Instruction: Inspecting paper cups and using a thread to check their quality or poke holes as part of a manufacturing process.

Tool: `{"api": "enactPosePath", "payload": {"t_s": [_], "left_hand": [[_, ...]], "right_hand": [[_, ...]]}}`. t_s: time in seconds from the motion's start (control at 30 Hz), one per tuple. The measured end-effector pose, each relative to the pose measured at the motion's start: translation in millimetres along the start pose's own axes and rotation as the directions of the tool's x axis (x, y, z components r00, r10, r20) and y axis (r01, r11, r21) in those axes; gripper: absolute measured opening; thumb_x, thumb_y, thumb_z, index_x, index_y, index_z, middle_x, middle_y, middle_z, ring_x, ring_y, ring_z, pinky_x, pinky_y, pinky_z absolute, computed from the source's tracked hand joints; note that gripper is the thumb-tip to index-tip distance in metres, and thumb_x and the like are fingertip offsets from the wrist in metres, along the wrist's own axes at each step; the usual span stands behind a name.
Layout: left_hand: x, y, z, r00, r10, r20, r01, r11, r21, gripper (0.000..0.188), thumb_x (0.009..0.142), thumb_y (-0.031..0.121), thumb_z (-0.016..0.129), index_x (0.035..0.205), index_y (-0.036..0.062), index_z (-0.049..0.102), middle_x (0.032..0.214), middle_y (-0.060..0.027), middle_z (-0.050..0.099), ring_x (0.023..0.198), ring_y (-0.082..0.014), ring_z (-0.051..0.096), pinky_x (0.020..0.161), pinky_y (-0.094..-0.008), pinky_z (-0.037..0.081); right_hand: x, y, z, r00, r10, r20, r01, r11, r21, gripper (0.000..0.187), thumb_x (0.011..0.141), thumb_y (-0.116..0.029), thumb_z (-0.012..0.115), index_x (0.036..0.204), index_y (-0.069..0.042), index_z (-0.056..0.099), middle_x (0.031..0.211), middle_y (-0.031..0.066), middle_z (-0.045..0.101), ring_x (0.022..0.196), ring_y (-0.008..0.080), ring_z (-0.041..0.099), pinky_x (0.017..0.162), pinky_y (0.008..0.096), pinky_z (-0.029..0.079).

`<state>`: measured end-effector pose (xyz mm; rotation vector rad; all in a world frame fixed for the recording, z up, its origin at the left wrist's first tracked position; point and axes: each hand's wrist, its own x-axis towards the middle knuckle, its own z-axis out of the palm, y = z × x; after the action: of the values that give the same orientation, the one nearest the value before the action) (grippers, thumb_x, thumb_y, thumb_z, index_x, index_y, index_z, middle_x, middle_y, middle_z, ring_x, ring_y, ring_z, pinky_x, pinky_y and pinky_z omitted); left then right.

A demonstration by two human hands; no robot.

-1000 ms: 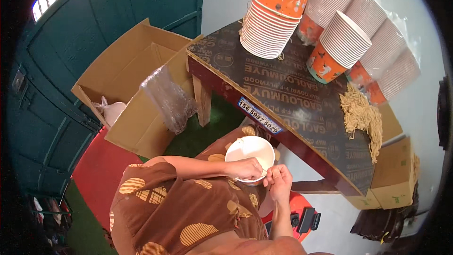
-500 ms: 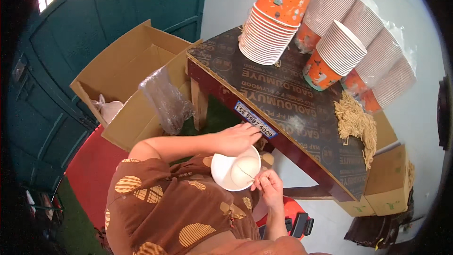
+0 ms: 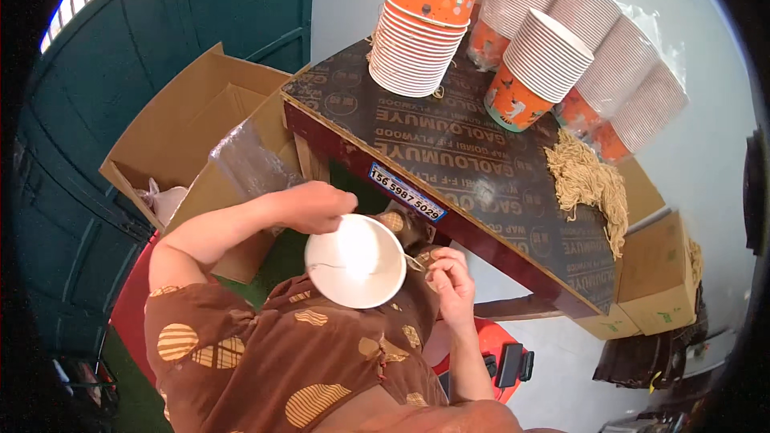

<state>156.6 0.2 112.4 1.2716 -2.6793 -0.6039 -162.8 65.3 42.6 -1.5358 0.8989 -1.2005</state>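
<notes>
A white paper bucket (image 3: 357,273) is in front of my lap, its open mouth turned toward me. My left hand (image 3: 317,207) is curled closed at the bucket's far left rim, touching it. What those fingers hold, if anything, is hidden. At the bucket's right side, my right hand (image 3: 451,277) pinches a thin beige string (image 3: 415,262), which runs to the rim. A thin strand also shows inside the bucket near its left wall.
Beyond the bucket stands a dark table (image 3: 473,180) with a tall stack of orange paper buckets (image 3: 419,40), a shorter stack (image 3: 537,72), several plastic-wrapped stacks (image 3: 597,48) and a bundle of beige strings (image 3: 589,180). Left is an open cardboard box (image 3: 188,112).
My left hand has moved left and curled up. The bucket has shifted left and up, its mouth turned more toward me. The string now reaches my right hand outside the rim. The view has shifted.
</notes>
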Motion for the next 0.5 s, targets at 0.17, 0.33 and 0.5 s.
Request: {"api": "enactPosePath", "payload": {"t_s": [0.17, 0.33, 0.5], "left_hand": [[-53.5, -29.6, -49.2, 0.937, -0.338, -0.086, 0.346, 0.931, 0.111, 0.02, 0.072, 0.015, 0.061, 0.084, -0.0001, 0.056, 0.077, -0.0215, 0.06, 0.078, -0.0399, 0.061, 0.07, -0.0486, 0.048], [-94.6, -47.0, -126.4, 0.679, -0.436, -0.591, 0.544, 0.839, 0.005, 0.017, 0.069, 0.01, 0.063, 0.081, -0.0018, 0.059, 0.079, -0.0209, 0.062, 0.077, -0.0361, 0.061, 0.07, -0.0447, 0.049], [-70.4, -66.6, -206.9, 0.453, -0.163, -0.876, 0.72, 0.647, 0.252, 0.011, 0.077, 0.012, 0.052, 0.079, 0.0013, 0.055, 0.08, -0.022, 0.062, 0.077, -0.0422, 0.06, 0.067, -0.0499, 0.048]], "right_hand": [[3.1, 14.2, -6.6, 0.996, 0.063, -0.061, -0.06, 0.997, 0.044, 0.008, 0.091, -0.002, 0.054, 0.093, 0.001, 0.061, 0.11, 0.0066, 0.054, 0.081, 0.0091, 0.053, 0.068, 0.0222, 0.048], [0.9, 25.2, -8.7, 0.99, 0.143, 0.004, -0.144, 0.989, 0.039, 0.009, 0.093, -0.003, 0.054, 0.092, 0.001, 0.062, 0.101, 0.0045, 0.058, 0.077, 0.0073, 0.052, 0.066, 0.0212, 0.046], [4.9, 17.2, -9.5, 0.981, 0.19, -0.026, -0.188, 0.98, 0.069, 0.011, 0.094, -0.005, 0.053, 0.091, 0.0, 0.063, 0.086, 0.001, 0.06, 0.071, 0.0065, 0.053, 0.064, 0.0208, 0.044]]}}
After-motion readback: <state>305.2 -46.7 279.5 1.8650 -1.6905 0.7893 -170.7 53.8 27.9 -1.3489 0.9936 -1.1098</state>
